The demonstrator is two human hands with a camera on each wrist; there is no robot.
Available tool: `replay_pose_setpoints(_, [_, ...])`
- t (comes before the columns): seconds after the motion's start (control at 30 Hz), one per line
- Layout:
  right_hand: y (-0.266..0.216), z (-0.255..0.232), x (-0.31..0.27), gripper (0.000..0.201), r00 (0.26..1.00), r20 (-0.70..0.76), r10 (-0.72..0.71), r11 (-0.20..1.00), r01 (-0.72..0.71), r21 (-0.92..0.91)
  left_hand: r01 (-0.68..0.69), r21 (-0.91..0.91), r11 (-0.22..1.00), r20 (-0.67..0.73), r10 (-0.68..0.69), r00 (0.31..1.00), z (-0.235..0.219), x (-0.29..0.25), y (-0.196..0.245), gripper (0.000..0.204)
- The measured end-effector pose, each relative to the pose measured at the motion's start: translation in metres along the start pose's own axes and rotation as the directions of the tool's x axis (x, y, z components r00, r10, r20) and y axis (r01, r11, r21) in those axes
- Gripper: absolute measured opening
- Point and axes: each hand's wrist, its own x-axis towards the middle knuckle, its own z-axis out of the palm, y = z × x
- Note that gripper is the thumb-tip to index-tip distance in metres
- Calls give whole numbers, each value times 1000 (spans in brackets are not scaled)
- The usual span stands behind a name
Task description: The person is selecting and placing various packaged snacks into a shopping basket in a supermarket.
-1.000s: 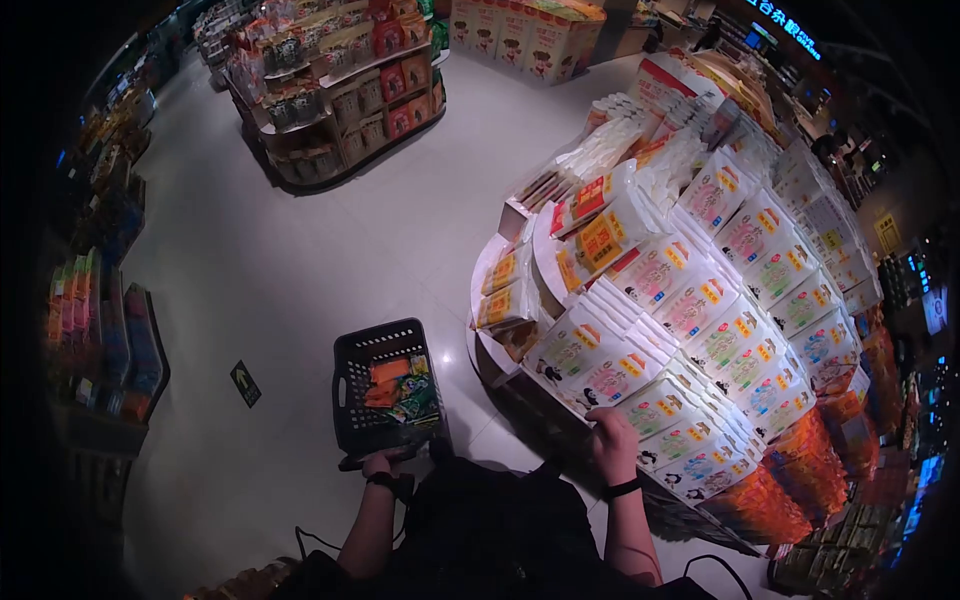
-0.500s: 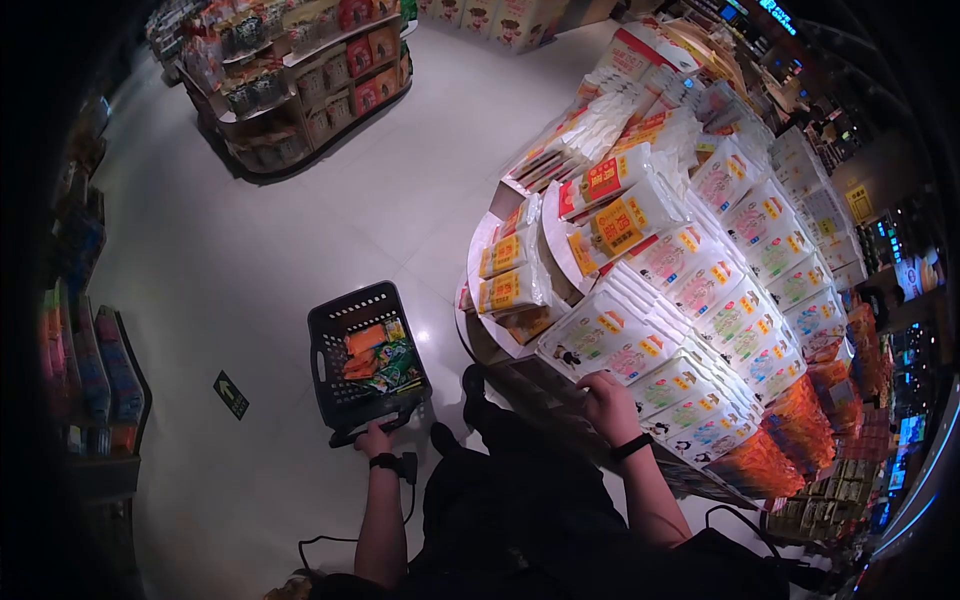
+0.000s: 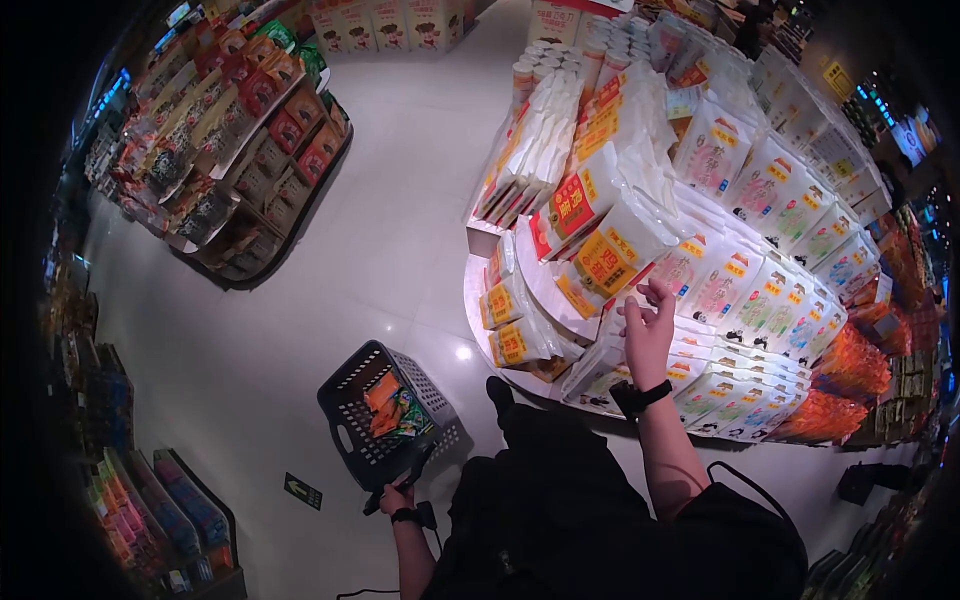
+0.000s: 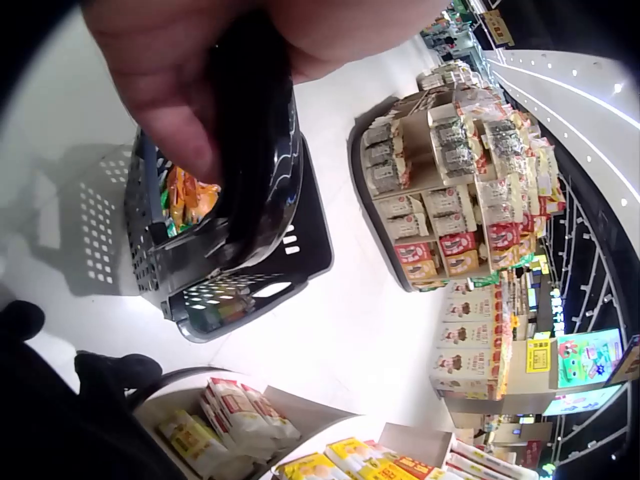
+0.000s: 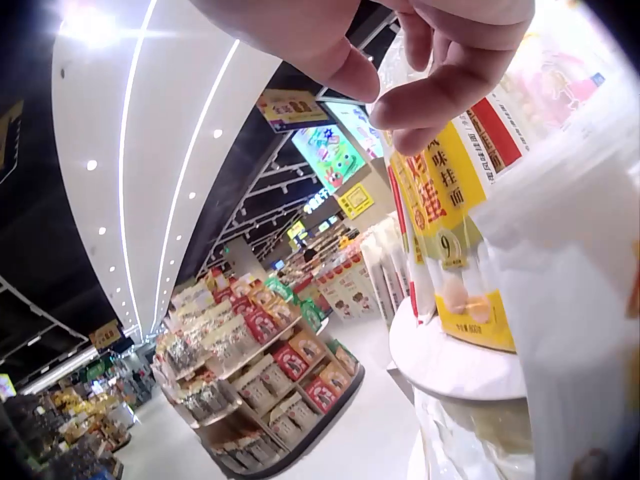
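My left hand [image 3: 397, 498] grips the handle [image 4: 258, 160] of a dark plastic shopping basket [image 3: 432, 390]. Inside the basket lie orange packets [image 3: 382, 392] and green packets [image 3: 408, 416]. On the other side my right hand [image 3: 650, 332] reaches over a stepped display, fingers loosely bent and nothing held. Its fingertips are close to a yellow and red bag of dried noodles [image 3: 607, 256] on a curved white shelf. In the right wrist view, thumb and fingers stand apart and overlap the top of such a noodle bag [image 5: 455, 225].
White printed packs [image 3: 715, 290] fill the display's steps, with orange-red bags [image 3: 850, 365] at its right end. A rounded shelf island [image 3: 240, 160] stands ahead left, and colourful packs [image 3: 140, 510] line the lower left. Bare floor [image 3: 385, 230] runs between the island and the display.
My right hand has moved forward and up, from the display's near edge to the noodle bags. The view has turned to the right. My left hand keeps its grip on the basket.
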Motion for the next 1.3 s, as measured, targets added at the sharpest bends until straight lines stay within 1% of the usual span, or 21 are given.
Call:
replay_pose_setpoints(0.03, [-1, 2, 12, 55, 999, -34, 27, 1000, -26, 15, 9, 35, 999, 15, -9, 1000, -4, 18, 5, 24])
replay_pose_setpoints(0.1, [-6, 11, 34, 58, 995, -73, 70, 997, -68, 18, 67, 97, 993, 29, -70, 997, 15, -1, 38, 31])
replay_pose_setpoints(0.17, [-12, 19, 42, 58, 989, -87, 123, 992, -125, -16, 97, 123, 988, 30, -101, 994, 17, 10, 53, 33])
replay_pose_setpoints(0.27, [11, 28, 53, 56, 989, -144, 46, 985, -69, -160, 118, 232, 966, 69, -137, 988, 6, 47, 78, 28])
replay_pose_setpoints(0.3, [10, 33, 52, 56, 981, -186, 47, 972, -87, -217, -315, 724, 614, 361, 52, 931, -19, 87, 78, 24])
replay_pose_setpoints(0.37, [19, 38, 56, 54, 984, -168, 59, 962, -101, -252, -420, 816, 398, 416, 99, 904, -19, 97, 94, 27])
replay_pose_setpoints(0.43, [25, 44, 57, 49, 983, -167, 77, 945, -125, -303, -510, 815, 276, 485, 157, 860, -17, 113, 112, 25])
replay_pose_setpoints(0.47, [27, 46, 58, 46, 984, -165, 73, 939, -124, -320, -545, 798, 259, 516, 175, 838, -20, 121, 122, 24])
replay_pose_setpoints(0.5, [29, 48, 58, 43, 985, -157, 68, 932, -119, -341, -548, 818, 174, 530, 141, 836, -10, 103, 136, 21])
replay_pose_setpoints(0.53, [30, 50, 57, 41, 983, -165, 86, 950, -130, -283, -552, 829, 88, 543, 107, 833, -6, 90, 146, 18])
replay_pose_setpoints(0.6, [31, 57, 60, 37, 979, -169, 109, 978, -136, -157, -479, 821, 310, 459, 141, 877, -20, 135, 153, 15])
replay_pose_setpoints(0.63, [40, 54, 61, 34, 981, -164, 105, 983, -127, -135, -216, 675, 705, 287, 18, 958, -4, 126, 169, 15])
replay_pose_setpoints(0.67, [37, 56, 58, 34, 977, -165, 132, 984, -150, -101, 65, 340, 938, 101, -105, 989, 8, 123, 181, 15])
replay_pose_setpoints(0.77, [18, 70, 42, 34, 972, -148, 184, 982, -189, -23, 42, 454, 890, 110, -103, 989, 25, 134, 223, 34])
replay_pose_setpoints(0.87, [6, 88, 26, 35, 965, -224, 136, 983, -160, -90, -16, 486, 874, 84, -29, 996, 35, 169, 251, 54])
replay_pose_setpoints(0.93, [3, 95, 15, 36, 970, -222, 96, 983, -127, -134, -39, 500, 865, 154, -45, 987, 57, 178, 277, 61])
replay_pose_setpoints(1.0, [-9, 108, 9, 38, 973, -224, 48, 982, -88, -170, -52, 468, 882, 245, -73, 967, 69, 213, 289, 67])
replay_pose_setpoints(1.07, [-28, 125, -5, 40, 972, -233, -2, 979, -46, -198, -157, 547, 822, 185, 64, 981, 110, 201, 309, 57])
replay_pose_setpoints(1.1, [-37, 133, -10, 40, 974, -227, -15, 983, -27, -180, -165, 562, 811, 220, 46, 975, 119, 217, 318, 59])
replay_pose_setpoints(1.13, [-45, 142, -14, 41, 975, -219, -28, 986, -9, -164, -217, 579, 786, 236, 93, 967, 138, 211, 330, 59])
replay_pose_setpoints(1.3, [-89, 183, -34, 40, 982, -186, -40, 992, 16, -128, -288, 603, 744, 366, 63, 929, 201, 262, 377, 51])
